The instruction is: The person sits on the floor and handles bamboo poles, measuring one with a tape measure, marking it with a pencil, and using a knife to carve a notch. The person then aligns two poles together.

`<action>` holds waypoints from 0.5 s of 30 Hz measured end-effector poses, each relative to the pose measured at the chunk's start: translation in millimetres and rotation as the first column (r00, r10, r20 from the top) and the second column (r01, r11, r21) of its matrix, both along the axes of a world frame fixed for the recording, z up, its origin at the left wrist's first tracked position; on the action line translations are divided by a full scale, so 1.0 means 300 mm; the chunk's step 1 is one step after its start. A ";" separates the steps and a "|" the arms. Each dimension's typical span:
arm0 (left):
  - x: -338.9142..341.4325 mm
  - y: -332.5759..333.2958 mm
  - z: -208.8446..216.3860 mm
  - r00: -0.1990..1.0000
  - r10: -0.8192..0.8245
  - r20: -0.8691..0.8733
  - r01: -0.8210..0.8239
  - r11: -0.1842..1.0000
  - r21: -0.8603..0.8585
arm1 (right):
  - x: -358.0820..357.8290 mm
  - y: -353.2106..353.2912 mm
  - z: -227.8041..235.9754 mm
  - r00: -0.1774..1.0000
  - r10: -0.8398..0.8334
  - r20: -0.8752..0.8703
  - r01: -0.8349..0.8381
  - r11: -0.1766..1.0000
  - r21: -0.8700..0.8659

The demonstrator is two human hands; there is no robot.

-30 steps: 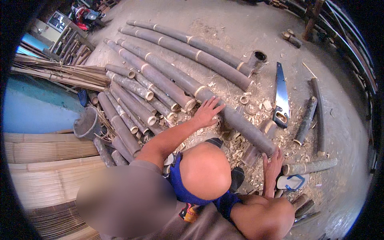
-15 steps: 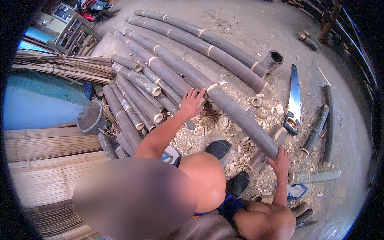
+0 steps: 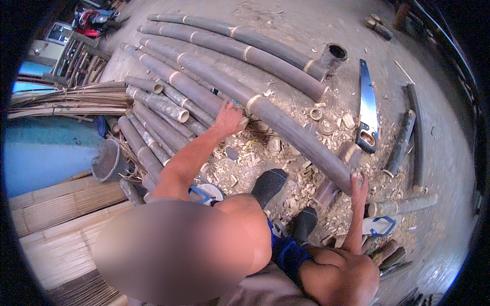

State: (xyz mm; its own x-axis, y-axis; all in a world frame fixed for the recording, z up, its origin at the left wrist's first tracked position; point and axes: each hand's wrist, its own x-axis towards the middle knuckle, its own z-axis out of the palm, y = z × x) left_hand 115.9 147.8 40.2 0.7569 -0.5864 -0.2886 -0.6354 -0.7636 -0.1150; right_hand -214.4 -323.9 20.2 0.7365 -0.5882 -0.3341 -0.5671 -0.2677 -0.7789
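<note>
A long, dark bamboo pole [image 3: 301,135] runs diagonally from the far left toward me. At its near end is my right hand [image 3: 359,189], closed around the edge with the fingers up. My left hand [image 3: 228,121] curls over the near end of a neighbouring bamboo pole [image 3: 191,87], just left of the long one. A small bit of blue shows at its fingertips, too small to name. Under the long pole's near end lies a short, thick bamboo piece [image 3: 326,191]. To the right, a handsaw [image 3: 367,109] with a black and tan handle rests on the floor.
Two more long poles [image 3: 245,51] lie beyond. Cut bamboo lengths [image 3: 148,130] are piled at left near a grey bucket [image 3: 108,160]. Wood chips [image 3: 286,158] cover the floor around my feet. An upright bamboo section [image 3: 334,58] stands far right, and a sandal [image 3: 378,226] lies near right.
My left hand's fingers, spread before, are now curled over the pole end. My right hand stays at the long pole's near end. The whole view has shifted slightly.
</note>
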 end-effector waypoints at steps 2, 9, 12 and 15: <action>-0.014 -0.013 0.020 0.999 -0.024 0.036 0.026 0.999 -0.048 | 0.027 -0.015 0.023 0.997 -0.060 -0.043 0.064 0.994 0.087; -0.328 -0.209 0.067 0.997 0.083 0.000 -0.079 0.941 -0.330 | -0.013 -0.045 0.040 0.975 -0.221 -0.007 0.215 0.938 0.273; -0.473 -0.319 0.018 1.000 -0.016 -0.022 0.004 0.893 -0.451 | -0.044 -0.038 0.009 0.976 -0.199 0.084 0.160 0.926 0.343; -0.568 -0.394 -0.062 0.980 -0.189 -0.058 0.131 0.840 -0.527 | -0.081 -0.045 -0.056 0.986 -0.150 0.068 0.131 0.964 0.233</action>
State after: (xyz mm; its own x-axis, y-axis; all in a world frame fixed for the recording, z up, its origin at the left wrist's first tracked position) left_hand -54.7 29.5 21.7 0.6227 -0.7822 0.0205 -0.7397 -0.5800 0.3413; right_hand -238.8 -337.5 3.3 0.6831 -0.6038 -0.4110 -0.5162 -0.0011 -0.8564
